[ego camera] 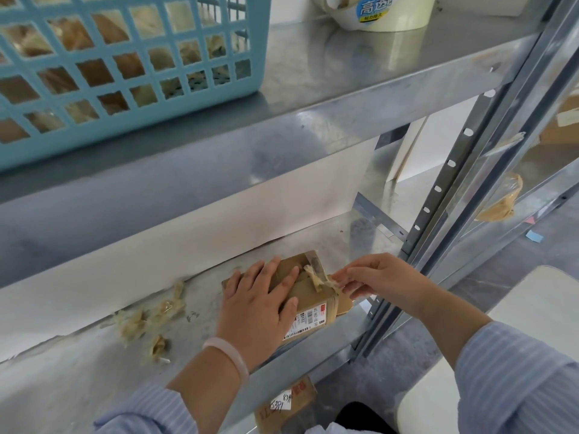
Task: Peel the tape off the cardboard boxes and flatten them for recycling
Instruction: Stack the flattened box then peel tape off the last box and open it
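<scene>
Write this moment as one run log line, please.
step: peeling tape | left hand: flat on cardboard box | right hand: pinches tape strip | place: lower metal shelf | tape scraps: left of box

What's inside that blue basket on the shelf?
Through holes in the basket, crumpled tan wads show, likely peeled tape. Its wall hides the rest and the bottom.

The metal lower shelf (78, 380) carries a small cardboard box (316, 296) near its front right corner. Crumpled tape scraps (134, 324) lie along its back edge. The upper shelf (329, 73) holds a blue basket (125, 73) at its left and a tape roll (385, 14) towards its back right.
</scene>
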`<state>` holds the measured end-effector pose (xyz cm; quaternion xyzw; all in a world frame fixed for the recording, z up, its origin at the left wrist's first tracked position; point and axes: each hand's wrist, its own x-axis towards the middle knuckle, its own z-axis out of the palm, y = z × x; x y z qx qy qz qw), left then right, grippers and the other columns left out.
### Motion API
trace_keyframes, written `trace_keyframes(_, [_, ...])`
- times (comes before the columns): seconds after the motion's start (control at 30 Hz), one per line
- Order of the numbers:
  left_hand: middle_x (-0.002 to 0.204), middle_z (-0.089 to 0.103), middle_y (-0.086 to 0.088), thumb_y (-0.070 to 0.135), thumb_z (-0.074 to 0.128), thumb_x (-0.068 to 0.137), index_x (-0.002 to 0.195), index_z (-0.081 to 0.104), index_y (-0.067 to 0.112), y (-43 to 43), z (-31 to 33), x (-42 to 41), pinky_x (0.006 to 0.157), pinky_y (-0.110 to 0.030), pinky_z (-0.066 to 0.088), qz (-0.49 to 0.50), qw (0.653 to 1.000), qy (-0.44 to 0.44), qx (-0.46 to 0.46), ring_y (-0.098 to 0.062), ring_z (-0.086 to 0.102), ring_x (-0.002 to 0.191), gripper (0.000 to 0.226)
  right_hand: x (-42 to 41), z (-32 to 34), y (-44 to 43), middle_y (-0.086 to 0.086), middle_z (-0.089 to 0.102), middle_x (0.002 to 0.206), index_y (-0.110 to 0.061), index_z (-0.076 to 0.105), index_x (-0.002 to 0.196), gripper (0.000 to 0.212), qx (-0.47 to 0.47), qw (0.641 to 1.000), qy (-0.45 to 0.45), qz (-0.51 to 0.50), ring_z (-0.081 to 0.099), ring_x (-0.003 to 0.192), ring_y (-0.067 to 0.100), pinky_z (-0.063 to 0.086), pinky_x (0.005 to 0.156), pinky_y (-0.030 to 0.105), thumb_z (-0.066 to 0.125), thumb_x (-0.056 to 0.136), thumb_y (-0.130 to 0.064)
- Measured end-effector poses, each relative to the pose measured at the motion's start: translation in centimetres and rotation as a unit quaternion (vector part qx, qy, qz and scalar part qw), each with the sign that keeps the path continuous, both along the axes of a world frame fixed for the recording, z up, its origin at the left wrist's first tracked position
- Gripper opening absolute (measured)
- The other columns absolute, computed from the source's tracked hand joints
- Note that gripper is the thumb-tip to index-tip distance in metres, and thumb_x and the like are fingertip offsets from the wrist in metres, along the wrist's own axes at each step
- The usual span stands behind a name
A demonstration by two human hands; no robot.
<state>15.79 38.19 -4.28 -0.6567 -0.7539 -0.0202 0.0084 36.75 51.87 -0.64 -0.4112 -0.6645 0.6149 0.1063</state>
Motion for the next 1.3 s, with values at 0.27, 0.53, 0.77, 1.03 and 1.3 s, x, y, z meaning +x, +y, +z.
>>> trace_keyframes(0.27, [0.155, 0.032, 0.005, 0.056, 0.014, 0.094, 0.146, 0.032, 0.042, 0.0, -0.1, -0.1, 0.116, -0.048, 0.017, 0.000, 1.000, -0.005, -0.002, -0.024, 0.031, 0.140, 0.057, -0.9, -0.4, 0.1, -0.020, 0.072, 0.078, -0.042, 0.071, 0.092, 0.030, 0.139, 0.986, -0.087, 0.032, 0.065, 0.074, -0.005, 0.045, 0.069, 0.003, 0.080, 0.078, -0.017])
trace_keyframes(0.53, [0.156, 0.029, 0.006, 0.056, 0.012, 0.095, 0.147, 0.030, 0.043, -0.2, 0.0, -0.1, 0.117, -0.047, 0.015, -0.009, 1.000, -0.011, -0.004, -0.023, 0.028, 0.141, 0.057, -2.2, -1.0, 0.1, -0.018, 0.062, 0.085, -0.039, 0.063, 0.074, 0.017, 0.347, 0.929, -0.115, 0.049, 0.060, 0.078, -0.004, 0.047, 0.071, 0.012, 0.075, 0.082, -0.028])
trace_keyframes(0.77, [0.152, 0.038, 0.005, 0.053, 0.020, 0.095, 0.143, 0.039, 0.043, -0.1, 0.3, -0.1, 0.114, -0.050, 0.025, -0.012, 1.000, -0.002, 0.002, -0.024, 0.038, 0.136, 0.053, -3.3, -3.8, -2.1, -0.012, 0.064, 0.070, -0.028, 0.057, 0.071, 0.020, 0.281, 0.948, -0.053, -0.137, 0.059, 0.070, -0.002, 0.049, 0.056, 0.013, 0.069, 0.083, -0.018])
trace_keyframes(1.03, [0.146, 0.045, 0.005, 0.053, 0.027, 0.095, 0.139, 0.045, 0.044, -0.3, 0.2, -0.5, 0.110, -0.051, 0.032, -0.021, 1.000, -0.010, 0.018, -0.023, 0.043, 0.131, 0.048, -1.6, -3.5, -2.8, 0.000, 0.073, 0.091, -0.012, 0.075, 0.094, 0.010, 0.532, 0.846, -0.012, 0.031, 0.068, 0.076, 0.014, 0.060, 0.073, 0.030, 0.068, 0.090, -0.017])
trace_keyframes(1.3, [0.154, 0.030, 0.013, 0.055, 0.020, 0.094, 0.143, 0.032, 0.051, -0.6, 0.5, -1.7, 0.117, -0.048, 0.018, -0.068, 0.996, -0.051, -0.001, -0.017, 0.027, 0.141, 0.051, -2.6, -2.5, -0.8, -0.012, 0.071, 0.094, -0.038, 0.067, 0.099, 0.018, 0.131, 0.983, 0.017, -0.124, 0.066, 0.090, 0.002, 0.056, 0.088, 0.032, 0.049, 0.098, -0.033])
